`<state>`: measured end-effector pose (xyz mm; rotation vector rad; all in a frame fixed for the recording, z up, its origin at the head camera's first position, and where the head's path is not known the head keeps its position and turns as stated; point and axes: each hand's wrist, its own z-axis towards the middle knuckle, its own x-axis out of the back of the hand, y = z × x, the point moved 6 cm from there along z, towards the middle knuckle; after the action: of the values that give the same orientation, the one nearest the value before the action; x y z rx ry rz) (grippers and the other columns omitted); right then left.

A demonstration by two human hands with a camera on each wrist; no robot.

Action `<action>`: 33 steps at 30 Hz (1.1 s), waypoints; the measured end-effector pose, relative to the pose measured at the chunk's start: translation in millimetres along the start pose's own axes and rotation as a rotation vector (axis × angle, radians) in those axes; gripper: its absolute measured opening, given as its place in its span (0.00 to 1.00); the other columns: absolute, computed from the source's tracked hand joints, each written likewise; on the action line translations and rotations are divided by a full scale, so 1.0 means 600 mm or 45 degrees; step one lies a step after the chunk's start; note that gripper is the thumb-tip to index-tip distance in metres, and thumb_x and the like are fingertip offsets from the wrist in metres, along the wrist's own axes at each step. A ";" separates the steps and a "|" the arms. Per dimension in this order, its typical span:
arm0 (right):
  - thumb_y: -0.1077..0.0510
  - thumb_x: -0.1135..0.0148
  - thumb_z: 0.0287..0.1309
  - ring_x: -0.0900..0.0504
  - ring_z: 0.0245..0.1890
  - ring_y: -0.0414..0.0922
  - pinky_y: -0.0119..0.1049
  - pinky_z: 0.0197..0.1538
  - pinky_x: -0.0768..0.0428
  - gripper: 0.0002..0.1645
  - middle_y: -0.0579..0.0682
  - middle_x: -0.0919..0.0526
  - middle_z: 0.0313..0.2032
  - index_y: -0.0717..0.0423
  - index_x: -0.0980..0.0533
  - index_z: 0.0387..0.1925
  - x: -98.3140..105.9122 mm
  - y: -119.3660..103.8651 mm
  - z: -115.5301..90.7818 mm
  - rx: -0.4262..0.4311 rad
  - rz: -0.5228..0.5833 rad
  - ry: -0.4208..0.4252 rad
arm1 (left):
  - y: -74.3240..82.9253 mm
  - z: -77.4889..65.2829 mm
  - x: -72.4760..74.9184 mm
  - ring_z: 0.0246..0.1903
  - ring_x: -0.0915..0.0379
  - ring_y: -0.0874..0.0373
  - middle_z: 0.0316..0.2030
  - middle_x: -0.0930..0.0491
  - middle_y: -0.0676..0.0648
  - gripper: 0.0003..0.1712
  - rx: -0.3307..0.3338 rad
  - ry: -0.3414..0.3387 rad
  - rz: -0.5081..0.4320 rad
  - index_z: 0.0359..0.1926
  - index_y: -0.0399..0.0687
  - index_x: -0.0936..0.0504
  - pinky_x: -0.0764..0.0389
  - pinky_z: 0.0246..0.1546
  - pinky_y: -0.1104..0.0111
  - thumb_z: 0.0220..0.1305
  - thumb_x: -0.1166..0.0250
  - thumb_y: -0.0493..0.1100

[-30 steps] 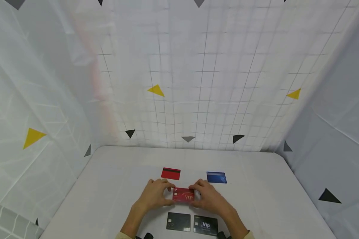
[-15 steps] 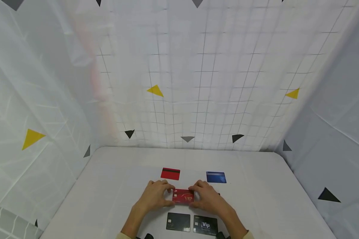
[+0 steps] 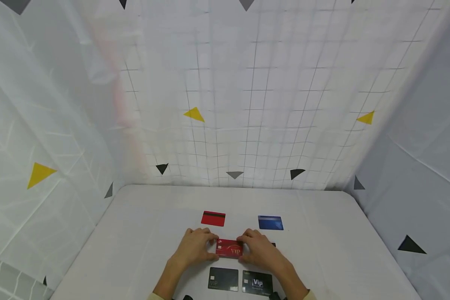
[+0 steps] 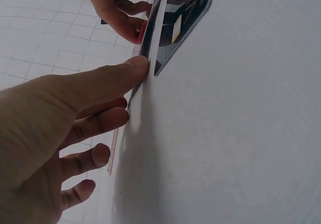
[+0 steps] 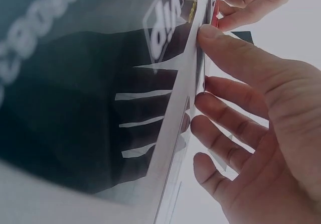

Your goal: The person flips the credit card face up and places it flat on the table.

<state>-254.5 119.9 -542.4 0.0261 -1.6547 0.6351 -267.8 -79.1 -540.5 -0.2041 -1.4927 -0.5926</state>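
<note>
A red card marked VIP lies level between both hands in the head view. My left hand pinches its left end, thumb at the near corner and forefinger at the far one. My right hand pinches the right end likewise. Both wrist views show the card nearly edge-on, low over the white table. Nearer the body lie two dark cards side by side: a plain black card with a gold chip and a black card with white Vip lettering.
A red card with a dark stripe lies beyond the left hand. Farther right is a blue card. One dark corner peeks out behind the right hand, the rest hidden. White sheeting with triangles surrounds the white table.
Both hands have shifted slightly toward the body with the red VIP card between them. The other cards lie where they were.
</note>
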 end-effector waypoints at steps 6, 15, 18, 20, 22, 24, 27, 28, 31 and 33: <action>0.43 0.19 0.40 0.24 0.46 0.44 0.51 0.55 0.20 0.37 0.43 0.20 0.46 0.47 0.18 0.55 0.001 -0.001 -0.002 0.003 0.006 0.011 | -0.004 0.001 -0.003 0.36 0.28 0.65 0.31 0.24 0.64 0.32 0.019 -0.012 0.004 0.50 0.62 0.13 0.30 0.44 0.55 0.42 0.20 0.65; 0.43 0.19 0.41 0.25 0.46 0.44 0.51 0.56 0.21 0.36 0.42 0.21 0.47 0.46 0.18 0.55 0.001 -0.003 -0.003 0.017 0.004 0.011 | -0.003 0.000 -0.003 0.37 0.28 0.65 0.32 0.23 0.64 0.32 0.018 -0.015 -0.004 0.50 0.62 0.13 0.31 0.42 0.56 0.43 0.20 0.65; 0.42 0.19 0.41 0.25 0.46 0.44 0.52 0.56 0.21 0.36 0.42 0.21 0.47 0.45 0.18 0.55 0.002 -0.003 -0.002 0.011 0.002 0.005 | -0.004 0.000 -0.003 0.37 0.28 0.65 0.32 0.23 0.64 0.31 0.017 -0.010 0.000 0.50 0.62 0.13 0.31 0.42 0.56 0.43 0.20 0.65; 0.42 0.20 0.42 0.25 0.46 0.44 0.52 0.56 0.21 0.36 0.43 0.20 0.47 0.46 0.18 0.56 0.002 -0.003 -0.004 0.010 -0.003 0.003 | -0.003 -0.001 -0.002 0.37 0.28 0.65 0.32 0.23 0.64 0.31 0.015 -0.005 0.006 0.50 0.62 0.13 0.31 0.43 0.56 0.44 0.21 0.64; 0.41 0.20 0.43 0.24 0.47 0.44 0.53 0.56 0.22 0.36 0.43 0.20 0.48 0.46 0.18 0.56 0.006 -0.004 -0.005 0.017 -0.003 0.006 | -0.002 -0.003 0.000 0.38 0.27 0.65 0.33 0.23 0.63 0.31 0.014 -0.003 0.008 0.50 0.61 0.13 0.31 0.43 0.56 0.44 0.21 0.64; 0.41 0.20 0.44 0.23 0.47 0.44 0.52 0.56 0.21 0.37 0.45 0.20 0.48 0.48 0.18 0.56 0.013 -0.004 -0.007 0.028 0.013 0.018 | 0.000 -0.004 0.001 0.38 0.27 0.65 0.33 0.22 0.63 0.32 0.010 0.001 0.009 0.51 0.61 0.13 0.31 0.42 0.56 0.45 0.21 0.65; 0.41 0.21 0.46 0.22 0.48 0.45 0.51 0.54 0.20 0.37 0.46 0.21 0.49 0.50 0.19 0.58 0.029 0.003 -0.010 0.028 0.052 0.046 | 0.005 -0.002 0.006 0.40 0.25 0.64 0.36 0.20 0.62 0.34 0.004 0.019 -0.004 0.54 0.60 0.14 0.30 0.44 0.56 0.47 0.23 0.66; 0.41 0.21 0.46 0.22 0.48 0.46 0.51 0.53 0.19 0.37 0.47 0.21 0.50 0.50 0.20 0.58 0.035 0.008 -0.011 0.014 0.067 0.053 | 0.008 -0.001 0.009 0.41 0.25 0.64 0.37 0.19 0.62 0.34 0.000 0.031 -0.010 0.55 0.60 0.14 0.30 0.44 0.56 0.47 0.23 0.67; 0.42 0.22 0.49 0.22 0.53 0.49 0.54 0.53 0.19 0.37 0.48 0.22 0.54 0.48 0.21 0.61 0.054 0.023 -0.017 -0.053 0.109 0.065 | 0.019 0.004 0.018 0.44 0.23 0.62 0.39 0.18 0.61 0.35 -0.004 0.066 -0.037 0.57 0.60 0.15 0.29 0.47 0.54 0.49 0.25 0.68; 0.42 0.22 0.49 0.22 0.57 0.53 0.59 0.55 0.22 0.38 0.50 0.23 0.58 0.47 0.22 0.62 0.067 0.031 -0.022 -0.099 0.128 0.069 | 0.028 0.007 0.025 0.46 0.23 0.60 0.40 0.17 0.61 0.35 -0.007 0.084 -0.051 0.58 0.60 0.16 0.28 0.49 0.52 0.50 0.25 0.67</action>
<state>-257.3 154.7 -512.2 -0.1304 -1.6348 0.6414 -263.6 -66.8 -522.0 -0.1576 -1.4339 -0.6305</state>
